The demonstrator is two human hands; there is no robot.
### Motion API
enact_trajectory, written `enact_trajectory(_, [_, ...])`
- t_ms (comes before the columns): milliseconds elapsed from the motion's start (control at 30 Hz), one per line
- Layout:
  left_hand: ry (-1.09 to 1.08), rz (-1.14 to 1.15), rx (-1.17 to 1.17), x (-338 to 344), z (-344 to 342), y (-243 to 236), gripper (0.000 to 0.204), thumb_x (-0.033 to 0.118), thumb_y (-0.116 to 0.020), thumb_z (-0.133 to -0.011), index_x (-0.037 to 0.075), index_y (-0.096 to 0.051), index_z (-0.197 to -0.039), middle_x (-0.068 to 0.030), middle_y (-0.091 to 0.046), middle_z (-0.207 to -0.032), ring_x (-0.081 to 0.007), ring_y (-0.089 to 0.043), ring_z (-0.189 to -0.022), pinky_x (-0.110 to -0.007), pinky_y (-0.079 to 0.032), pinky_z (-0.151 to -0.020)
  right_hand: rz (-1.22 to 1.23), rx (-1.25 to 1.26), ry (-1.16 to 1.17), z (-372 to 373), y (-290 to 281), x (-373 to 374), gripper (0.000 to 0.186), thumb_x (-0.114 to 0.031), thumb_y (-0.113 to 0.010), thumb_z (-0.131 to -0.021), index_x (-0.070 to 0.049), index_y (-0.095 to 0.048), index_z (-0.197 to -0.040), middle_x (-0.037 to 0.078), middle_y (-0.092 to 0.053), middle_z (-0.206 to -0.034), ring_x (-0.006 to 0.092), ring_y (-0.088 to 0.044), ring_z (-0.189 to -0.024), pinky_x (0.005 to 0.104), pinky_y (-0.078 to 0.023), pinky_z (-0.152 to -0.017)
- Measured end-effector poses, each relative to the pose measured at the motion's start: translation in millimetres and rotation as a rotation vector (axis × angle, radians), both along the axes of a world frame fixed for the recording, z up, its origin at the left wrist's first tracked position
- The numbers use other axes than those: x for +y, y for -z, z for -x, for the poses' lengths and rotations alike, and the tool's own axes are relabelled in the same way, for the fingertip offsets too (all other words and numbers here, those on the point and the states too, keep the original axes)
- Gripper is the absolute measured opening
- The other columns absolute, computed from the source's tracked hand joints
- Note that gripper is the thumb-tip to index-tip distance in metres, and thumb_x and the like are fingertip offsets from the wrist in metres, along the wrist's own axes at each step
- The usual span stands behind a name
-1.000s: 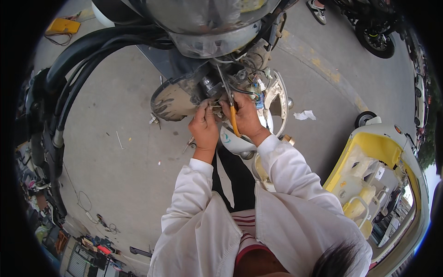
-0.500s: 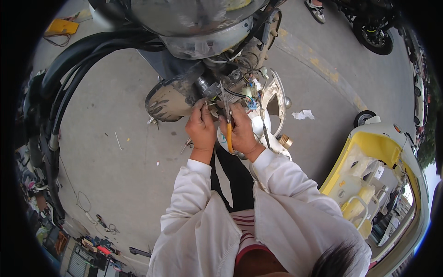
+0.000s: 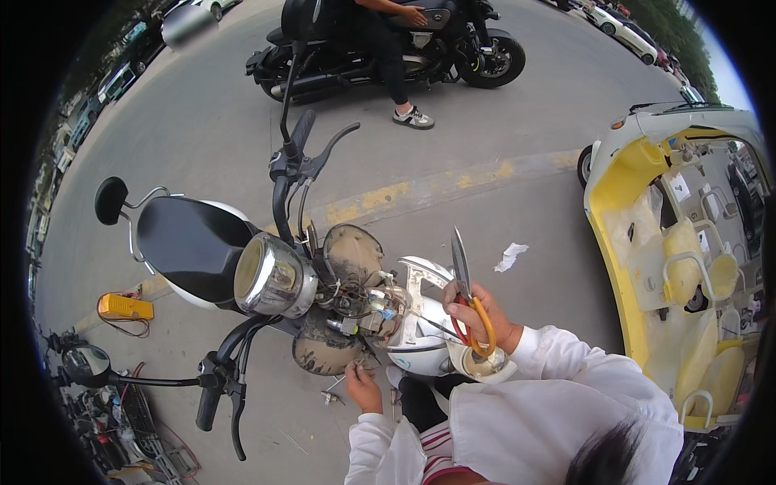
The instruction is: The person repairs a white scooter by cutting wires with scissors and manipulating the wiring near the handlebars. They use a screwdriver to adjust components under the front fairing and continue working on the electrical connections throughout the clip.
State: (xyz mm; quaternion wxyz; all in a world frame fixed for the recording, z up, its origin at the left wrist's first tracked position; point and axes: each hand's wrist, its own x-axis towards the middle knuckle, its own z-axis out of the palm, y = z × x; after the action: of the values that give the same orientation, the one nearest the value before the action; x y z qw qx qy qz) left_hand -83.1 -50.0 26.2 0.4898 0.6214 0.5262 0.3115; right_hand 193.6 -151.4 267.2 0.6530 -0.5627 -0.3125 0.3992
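A pair of scissors (image 3: 461, 263) with orange and red handles is in my right hand (image 3: 485, 315), blades pointing up and away from the wiring. My left hand (image 3: 364, 388) is closed in a pinch below the scooter's exposed front; a thin wire shows at its fingertips, partly hidden by them. Between my hands the scooter's front is opened up, baring a bundle of wires (image 3: 376, 303) with connectors. Beside it hangs a white front panel (image 3: 420, 319). A dusty brown plastic cover (image 3: 319, 347) lies just beyond my left hand.
The scooter's round chrome headlight (image 3: 275, 279), black seat (image 3: 194, 250) and handlebar grip (image 3: 210, 400) extend leftward. A yellow box with cables (image 3: 125, 307) sits on the pavement. At right stands a yellow-and-white vehicle body (image 3: 606, 242). A person is on a black motorcycle (image 3: 420, 48) beyond.
The view has swung up and round, showing more of the scooter. My right hand has drawn the scissors away from the wires to the right. My left hand stays by the scooter's front.
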Motion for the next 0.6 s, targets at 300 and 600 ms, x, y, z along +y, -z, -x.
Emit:
enact_trajectory(300, [-0.069,0.153,0.053,62.4,69.4,-34.5,0.024,0.014,-0.047,-0.097,0.001,-0.049,-0.117,-0.0117,-0.064,-0.092,-0.0167,-0.063,-0.057,-0.028,-0.049,-0.045,-1.317,-0.180,-0.349,23.7,-272.7,-85.8,0.020,-0.010,-0.056,-0.091,-0.010,-0.056,-0.072,0.004,-0.058,-0.063,0.0133,-0.057,-0.064,0.0393,-0.042,-0.087])
enact_trajectory(600, [0.116,0.266,0.074,51.3,16.7,10.4,0.027,0.017,-0.046,-0.099,0.005,-0.046,-0.123,-0.0134,-0.063,-0.095,-0.0199,-0.062,-0.051,-0.031,-0.048,-0.041,-1.161,-0.567,-0.429,74.8,-337.2,-160.3,0.019,-0.017,-0.059,-0.091,-0.009,-0.057,-0.074,0.004,-0.058,-0.066,0.0152,-0.058,-0.067,0.0393,-0.046,-0.085])
